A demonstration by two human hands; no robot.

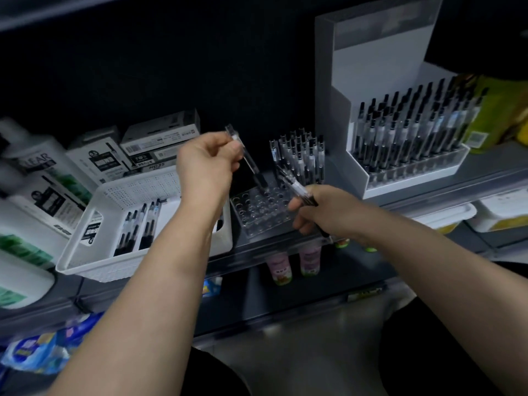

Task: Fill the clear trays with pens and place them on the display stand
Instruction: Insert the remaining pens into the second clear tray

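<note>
Head view, left hand (205,164): you pinch one pen (250,164), tip down, top tilted left.
Right hand (323,212): curled round spare pens (297,187).
Tray (251,222): directly beneath the tip, between your hands; front holes open.
Next move: probably lower it along its own length.
Stand (400,178): to the right.

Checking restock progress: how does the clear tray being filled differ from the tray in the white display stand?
The clear tray has pens only in its back rows, with its front holes empty; the stand tray looks full. The clear tray sits on the shelf; the stand tray sits inside the white display stand. Both hold upright clear-barrelled pens.
</note>
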